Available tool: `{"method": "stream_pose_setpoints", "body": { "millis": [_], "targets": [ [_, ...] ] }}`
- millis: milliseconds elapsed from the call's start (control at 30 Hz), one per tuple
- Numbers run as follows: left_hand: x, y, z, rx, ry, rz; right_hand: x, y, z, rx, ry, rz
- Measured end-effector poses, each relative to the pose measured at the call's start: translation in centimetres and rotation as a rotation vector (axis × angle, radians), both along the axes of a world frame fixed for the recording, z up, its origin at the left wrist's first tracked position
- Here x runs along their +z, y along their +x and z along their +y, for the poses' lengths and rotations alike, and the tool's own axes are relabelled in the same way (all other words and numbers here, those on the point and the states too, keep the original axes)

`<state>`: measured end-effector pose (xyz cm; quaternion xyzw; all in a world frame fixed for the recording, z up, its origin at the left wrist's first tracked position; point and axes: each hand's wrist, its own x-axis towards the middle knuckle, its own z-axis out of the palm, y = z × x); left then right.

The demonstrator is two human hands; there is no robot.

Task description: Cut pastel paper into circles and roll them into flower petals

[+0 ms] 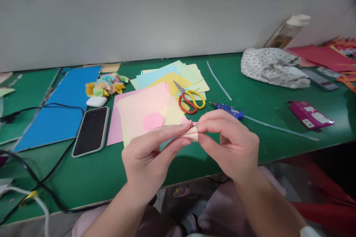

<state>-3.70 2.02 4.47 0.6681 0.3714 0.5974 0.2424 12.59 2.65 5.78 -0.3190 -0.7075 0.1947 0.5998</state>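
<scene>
Between both hands is a small piece of pale peach paper (pixel 192 134), folded or curled, held above the table's front part. My left hand (pixel 155 155) pinches its left side between thumb and fingers. Its right end is pinched by the thumb and index finger of my right hand (pixel 229 142). Behind them lie sheets of pastel paper (pixel 136 107) with a pink paper circle (pixel 153 121) on top. Scissors (pixel 191 100) with one red and one yellow handle rest on the stack. Just beyond my right hand is a blue glue gun (pixel 228 110), partly hidden by it.
On the left are a phone (pixel 91 131), a white earbud case (pixel 96 101), paper flowers (pixel 107 84), a blue board (pixel 59 107) and black cables (pixel 52 181). A glue stick (pixel 219 80), patterned cloth pouch (pixel 274 67), purple power socket box (pixel 310 114) and bottle (pixel 289 31) are to the right.
</scene>
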Motion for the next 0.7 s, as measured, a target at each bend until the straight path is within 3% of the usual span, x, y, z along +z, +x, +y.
{"method": "stream_pose_setpoints", "body": {
  "millis": [700],
  "targets": [
    [0.59, -0.49, -0.23, -0.042, 0.211, 0.053, -0.12, 0.58, -0.40, 0.003, 0.053, -0.007]
  ]
}}
